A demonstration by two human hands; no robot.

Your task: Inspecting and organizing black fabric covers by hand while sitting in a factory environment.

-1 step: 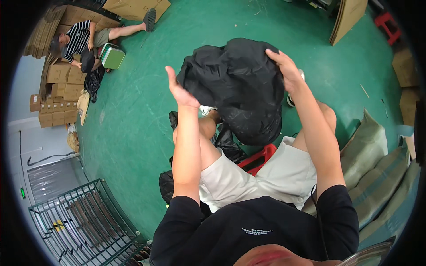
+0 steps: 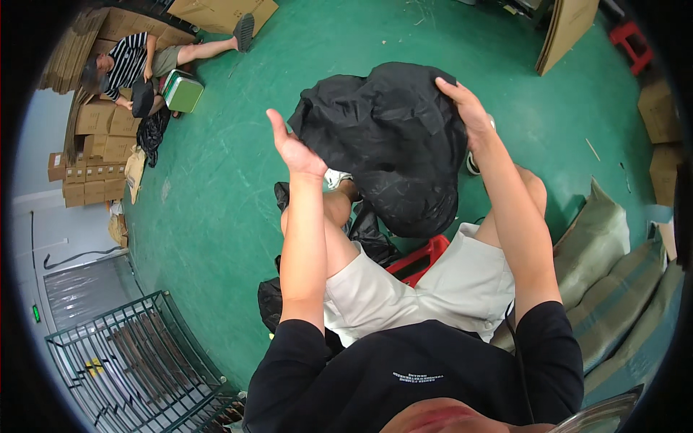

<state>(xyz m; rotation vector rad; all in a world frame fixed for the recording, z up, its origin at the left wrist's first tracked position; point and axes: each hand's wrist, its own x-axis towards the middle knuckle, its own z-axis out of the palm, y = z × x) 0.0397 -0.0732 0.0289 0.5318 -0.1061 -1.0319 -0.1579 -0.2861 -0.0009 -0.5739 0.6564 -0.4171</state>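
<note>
Black cloth [image 2: 379, 137]: held up between the two hands, beyond the lap and above the green floor [image 2: 216, 216]; wrinkled, with its near end hanging in a rounded bulge.
Right hand [image 2: 471, 115]: grasping the right edge of the cloth, thumb over the front, the other fingers hidden behind.
Left hand [image 2: 297, 153]: against the left edge, thumb raised and apart from the cloth; its fingers are covered, so I cannot tell whether they grip.
Step in hand: judging by this pose, the cloth is being held spread and supported from both sides.
Next move: from this hold, any shift probably calls for a firm left grip as well, since the loose folds could slip on that side.
Red stool [image 2: 426, 261]: near, partly visible between the thighs.
Black plastic [image 2: 372, 234]: just left of the stool.
Sacks [image 2: 599, 238]: near right, beside the person.
Other person [image 2: 131, 61]: far left, seated by cardboard boxes [image 2: 95, 119].
</note>
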